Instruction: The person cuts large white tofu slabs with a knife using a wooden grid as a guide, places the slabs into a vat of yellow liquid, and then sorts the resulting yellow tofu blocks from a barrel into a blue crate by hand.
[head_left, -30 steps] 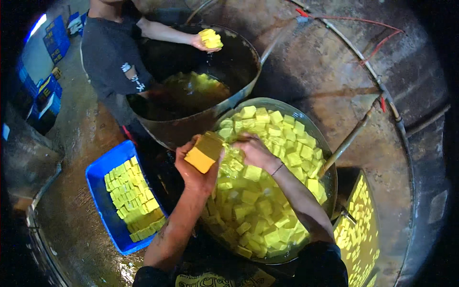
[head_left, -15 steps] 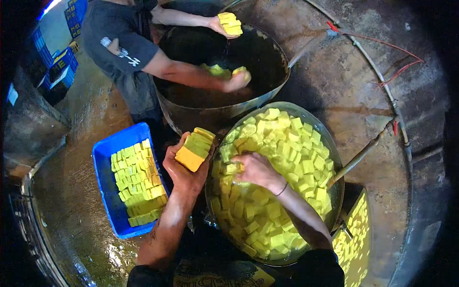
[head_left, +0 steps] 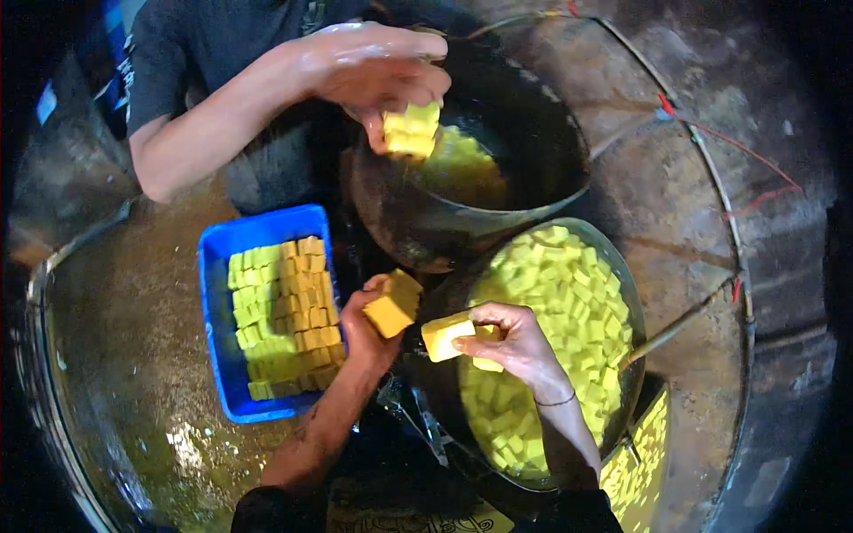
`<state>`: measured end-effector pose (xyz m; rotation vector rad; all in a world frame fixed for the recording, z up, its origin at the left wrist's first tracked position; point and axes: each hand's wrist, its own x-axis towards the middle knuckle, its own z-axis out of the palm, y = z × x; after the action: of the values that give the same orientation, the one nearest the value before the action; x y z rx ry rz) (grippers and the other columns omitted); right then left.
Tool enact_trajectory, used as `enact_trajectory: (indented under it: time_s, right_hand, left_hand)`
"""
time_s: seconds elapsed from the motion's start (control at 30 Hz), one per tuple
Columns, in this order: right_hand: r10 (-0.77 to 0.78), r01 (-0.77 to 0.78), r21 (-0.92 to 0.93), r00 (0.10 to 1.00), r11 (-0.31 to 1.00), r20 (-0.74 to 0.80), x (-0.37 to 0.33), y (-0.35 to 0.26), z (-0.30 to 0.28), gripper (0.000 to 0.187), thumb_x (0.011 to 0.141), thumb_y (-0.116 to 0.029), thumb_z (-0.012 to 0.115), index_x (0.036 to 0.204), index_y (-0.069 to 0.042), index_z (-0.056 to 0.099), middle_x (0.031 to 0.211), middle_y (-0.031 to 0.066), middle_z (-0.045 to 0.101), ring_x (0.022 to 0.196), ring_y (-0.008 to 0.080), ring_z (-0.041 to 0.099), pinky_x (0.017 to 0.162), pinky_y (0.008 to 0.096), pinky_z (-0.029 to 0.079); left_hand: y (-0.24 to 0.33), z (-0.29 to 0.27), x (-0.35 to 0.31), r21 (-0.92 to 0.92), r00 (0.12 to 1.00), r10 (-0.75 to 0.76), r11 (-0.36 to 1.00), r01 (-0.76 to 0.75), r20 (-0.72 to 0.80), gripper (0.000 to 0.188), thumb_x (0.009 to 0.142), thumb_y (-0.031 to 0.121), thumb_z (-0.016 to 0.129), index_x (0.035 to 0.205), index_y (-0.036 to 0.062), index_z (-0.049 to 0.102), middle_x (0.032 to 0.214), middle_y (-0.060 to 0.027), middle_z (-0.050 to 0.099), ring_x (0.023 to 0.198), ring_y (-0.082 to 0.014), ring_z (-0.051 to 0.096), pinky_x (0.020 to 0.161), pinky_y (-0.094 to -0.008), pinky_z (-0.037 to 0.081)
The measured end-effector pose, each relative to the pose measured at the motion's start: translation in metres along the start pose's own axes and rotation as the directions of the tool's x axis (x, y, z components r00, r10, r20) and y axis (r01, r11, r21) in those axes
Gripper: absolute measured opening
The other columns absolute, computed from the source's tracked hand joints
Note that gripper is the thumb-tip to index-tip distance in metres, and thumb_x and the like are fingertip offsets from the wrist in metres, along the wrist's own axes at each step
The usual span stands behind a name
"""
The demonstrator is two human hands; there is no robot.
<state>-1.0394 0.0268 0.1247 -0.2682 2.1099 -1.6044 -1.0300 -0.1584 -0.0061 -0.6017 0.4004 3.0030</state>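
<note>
My left hand [head_left: 362, 329] is wrapped round a stack of yellow tofu blocks [head_left: 394, 305], raised between the blue crate and the round vat. Close by on its right, my right hand [head_left: 522, 345] pinches a couple of yellow tofu blocks [head_left: 447, 338] at the vat's left side, clear of the liquid. Many loose tofu blocks [head_left: 569, 311] crowd the yellow liquid of that vat [head_left: 636, 377]. In the blue crate [head_left: 210, 311], similar tofu blocks [head_left: 275, 311] lie in close rows.
A co-worker's hand [head_left: 382, 71] holds several yellow blocks [head_left: 411, 131] over a dark vat [head_left: 462, 218] ahead of me. A pole [head_left: 680, 324] leans at the right vat's rim. More yellow pieces [head_left: 644, 457] lie in a container at the lower right.
My right hand has come up out of the vat with tofu blocks, moving toward my left hand. The co-worker's arm now reaches nearer, and the view has shifted.
</note>
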Motion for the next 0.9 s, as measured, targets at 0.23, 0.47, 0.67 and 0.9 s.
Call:
enact_trajectory:
  time_s: [0.23,0.47,0.67,0.9]
  right_hand:
    - [-0.139,0.146,-0.167,0.989,0.975,0.051,0.041,0.012,0.103,0.03,0.082,-0.012,0.075,0.106,-0.002,0.06,0.09,0.0049,0.064,0.086,0.0104,0.061,0.074,0.0252,0.05]
    - [-0.124,0.103,-0.599,0.992,0.794,0.006,0.059,0.002,0.182,0.073,0.074,-0.019,0.081,0.132,-0.002,0.041,0.124,0.0176,0.046,0.124,0.028,0.044,0.102,0.0364,0.037]
    - [0.233,-0.179,-0.176,0.898,0.968,0.373,0.072,0.108,0.223,0.07,0.082,-0.027,0.072,0.138,-0.004,0.038,0.136,0.0154,0.045,0.126,0.0221,0.042,0.105,0.0363,0.034]
    - [0.112,0.111,-0.297,0.76,0.948,0.64,0.119,0.259,0.219,0.039,0.081,-0.009,0.069,0.118,-0.005,0.056,0.118,0.0063,0.06,0.11,0.0187,0.055,0.096,0.0336,0.044]
  left_hand:
    - [0.03,-0.028,-0.03,-0.109,1.0,-0.017,0.994,0.016,-0.007,0.035,0.082,0.029,0.048,0.107,0.0054,0.056,0.099,-0.0091,0.062,0.093,-0.0238,0.06,0.087,-0.0359,0.047]
    - [0.064,-0.087,-0.048,-0.131,0.994,-0.103,0.987,0.097,-0.043,0.035,0.083,0.03,0.048,0.108,0.0067,0.057,0.097,-0.0096,0.063,0.088,-0.0239,0.062,0.081,-0.0373,0.05]
    - [0.056,-0.177,-0.053,-0.401,0.967,-0.213,0.881,0.251,0.137,0.063,0.087,0.067,0.039,0.111,0.0132,0.06,0.093,-0.0077,0.065,0.082,-0.0227,0.064,0.073,-0.0384,0.054]
    - [0.073,-0.223,-0.049,0.016,0.88,-0.128,0.988,0.152,-0.458,0.066,0.095,0.059,0.031,0.124,0.0043,0.055,0.114,-0.0085,0.063,0.101,-0.024,0.06,0.094,-0.0362,0.044]
